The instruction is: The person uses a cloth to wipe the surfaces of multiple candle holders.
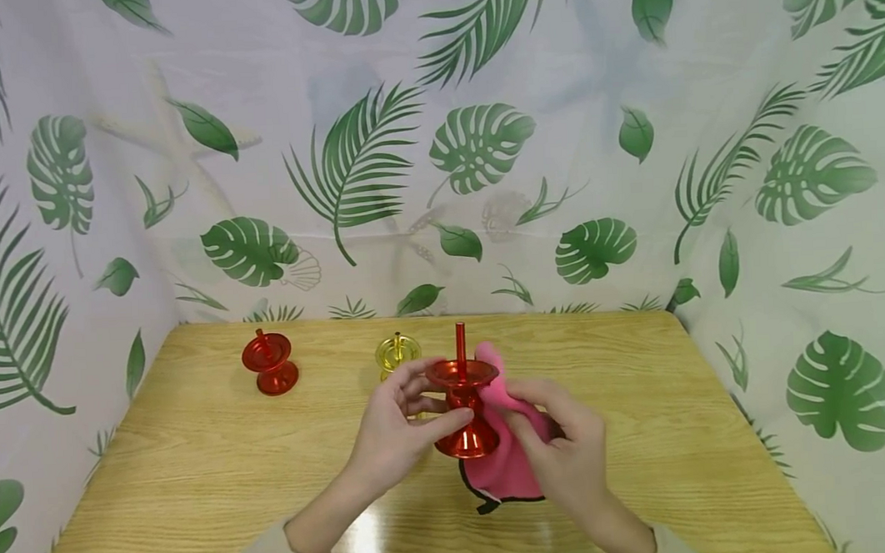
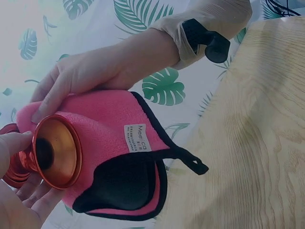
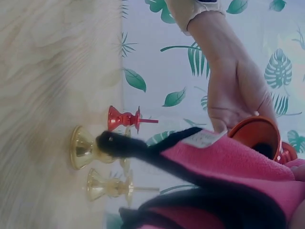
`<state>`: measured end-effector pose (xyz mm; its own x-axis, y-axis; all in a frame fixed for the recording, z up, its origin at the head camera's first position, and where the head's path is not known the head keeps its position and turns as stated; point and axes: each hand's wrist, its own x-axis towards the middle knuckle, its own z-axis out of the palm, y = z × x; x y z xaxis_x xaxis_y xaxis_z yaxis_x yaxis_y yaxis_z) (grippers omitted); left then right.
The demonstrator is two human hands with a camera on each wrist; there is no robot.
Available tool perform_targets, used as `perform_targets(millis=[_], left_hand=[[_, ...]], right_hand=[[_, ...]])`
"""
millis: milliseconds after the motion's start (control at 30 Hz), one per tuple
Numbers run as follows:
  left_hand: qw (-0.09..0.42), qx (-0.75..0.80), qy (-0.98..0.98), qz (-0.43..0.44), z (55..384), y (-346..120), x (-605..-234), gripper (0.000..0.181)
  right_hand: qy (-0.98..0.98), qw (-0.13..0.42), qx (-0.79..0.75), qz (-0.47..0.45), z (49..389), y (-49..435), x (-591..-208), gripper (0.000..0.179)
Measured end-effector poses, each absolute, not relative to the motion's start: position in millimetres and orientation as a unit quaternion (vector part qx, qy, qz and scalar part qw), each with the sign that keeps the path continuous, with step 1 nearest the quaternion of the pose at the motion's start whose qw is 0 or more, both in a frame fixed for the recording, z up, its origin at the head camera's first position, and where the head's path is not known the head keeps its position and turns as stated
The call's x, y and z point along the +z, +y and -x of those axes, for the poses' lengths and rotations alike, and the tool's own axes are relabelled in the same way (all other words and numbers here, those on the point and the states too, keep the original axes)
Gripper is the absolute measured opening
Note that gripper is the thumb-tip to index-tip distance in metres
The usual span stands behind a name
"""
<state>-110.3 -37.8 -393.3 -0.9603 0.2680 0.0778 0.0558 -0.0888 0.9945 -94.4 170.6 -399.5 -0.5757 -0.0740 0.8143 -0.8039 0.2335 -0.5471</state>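
Just right of the frame's middle, a little low, a shiny red candle holder is held up over the table, its thin spike pointing up. The left hand grips its narrow middle with thumb and fingers. The right hand pinches a pink cloth by the holder's right side. This looks like wiping. To do it well, the left hand should hold snugly and turn the holder bit by bit, while the right hand rubs softly, without bumping the gold holder behind.
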Motion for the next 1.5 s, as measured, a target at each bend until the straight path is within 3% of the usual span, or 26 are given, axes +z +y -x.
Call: perform_targets(millis=[100,233,533,900,1033,1200,1500], left_hand=[[0.066,0.728,0.673,-0.115,111,-37,-394,0.066],[0.061,0.725,0.677,-0.106,113,-38,-396,0.068],[0.053,0.721,0.683,-0.101,112,-39,-401,0.066],[0.063,0.738,0.665,-0.099,110,-39,-402,0.069],[0.059,0.736,0.666,-0.105,107,-38,-399,0.067],[0.066,0.733,0.67,-0.091,105,-35,-397,0.066],[0.077,0.717,0.685,-0.104,103,-38,-395,0.064]], right_hand=[[-0.696,0.371,0.512,-0.34,94,167,-396,0.011],[-0.696,0.401,0.474,-0.359,90,161,-395,0.021],[-0.711,0.43,0.398,-0.388,77,149,-391,0.02],[-0.711,0.387,0.465,-0.358,85,161,-394,0.02],[-0.724,0.361,0.487,-0.328,87,167,-396,0.012],[-0.739,0.332,0.508,-0.292,88,169,-398,0.037],[-0.751,0.307,0.533,-0.239,93,172,-402,0.032]])
